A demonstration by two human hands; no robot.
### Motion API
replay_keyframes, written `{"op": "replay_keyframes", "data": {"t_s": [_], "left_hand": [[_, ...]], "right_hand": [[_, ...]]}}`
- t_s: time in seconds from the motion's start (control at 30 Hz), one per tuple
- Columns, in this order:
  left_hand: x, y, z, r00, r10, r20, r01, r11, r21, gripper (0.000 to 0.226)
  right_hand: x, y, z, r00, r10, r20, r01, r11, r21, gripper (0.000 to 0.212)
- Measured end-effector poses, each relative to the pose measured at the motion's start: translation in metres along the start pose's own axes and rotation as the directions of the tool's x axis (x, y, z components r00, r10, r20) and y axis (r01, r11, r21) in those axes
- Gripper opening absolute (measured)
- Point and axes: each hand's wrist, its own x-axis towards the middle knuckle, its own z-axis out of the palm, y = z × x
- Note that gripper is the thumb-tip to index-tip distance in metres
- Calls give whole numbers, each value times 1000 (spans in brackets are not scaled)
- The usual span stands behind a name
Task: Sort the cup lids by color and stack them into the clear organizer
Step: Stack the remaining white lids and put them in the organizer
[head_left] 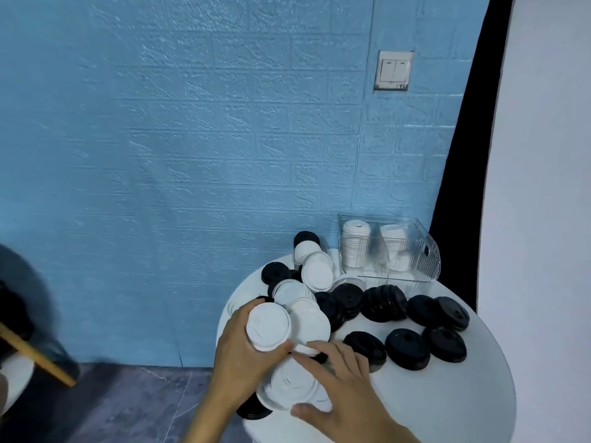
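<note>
On round white table (447,410) by blue brick wall (160,155), left hand (238,356) grips white lids (268,327), right hand (345,391) pinches another lid (303,349)

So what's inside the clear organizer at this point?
The clear plastic organizer holds two stacks of white cup lids, one in the left compartment and one in the right. No black lids show inside. The ribbed walls blur the stacks' lower parts, so no count is possible.

The clear organizer (425,251) looked like glossy transparent plastic, ribbed along its front wall. The white lids (316,271) appeared matt and smooth, the black lids (407,348) slightly shinier plastic. The round surface (447,394) was smooth, white and matt. The blue wall (192,139) showed a rough, brick-embossed texture.
</note>
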Motion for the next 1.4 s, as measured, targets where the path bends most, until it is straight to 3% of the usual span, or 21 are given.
{"op": "replay_keyframes", "data": {"t_s": [0.3,0.47,0.53,0.63,0.73,0.93,1.07,1.23,1.33,1.4], "left_hand": [[-7,-12,10,1000,-28,8,28,999,-29,85],[-7,-10,15,1000,-23,21,23,999,-29,83],[-6,-9,18,999,-19,26,20,999,-27,84],[-8,-8,23,999,-12,38,12,1000,-18,85],[-7,-8,27,999,-2,43,3,1000,-10,86],[-2,-3,34,998,7,61,-8,1000,4,88],[1,3,41,996,18,88,-17,1000,-15,86],[2,15,50,993,53,107,-50,998,-33,86],[5,20,51,993,43,109,-37,998,-50,99],[6,22,51,991,29,131,-22,998,-57,114]], "right_hand": [[0,18,-3,971,114,-212,-99,992,80,57],[9,26,-10,890,250,-381,-193,964,183,24],[11,28,-16,852,319,-416,-229,940,253,26],[12,30,-23,808,471,-354,-331,860,388,43],[10,33,-26,803,484,-348,-345,854,390,50],[6,41,-44,765,534,-360,-360,818,449,34],[18,36,-69,765,587,-266,-237,640,731,25],[28,16,-81,807,532,-257,-107,559,822,26],[34,7,-81,842,529,-107,-163,438,884,27],[39,8,-77,844,533,-65,-242,486,840,22]]}}
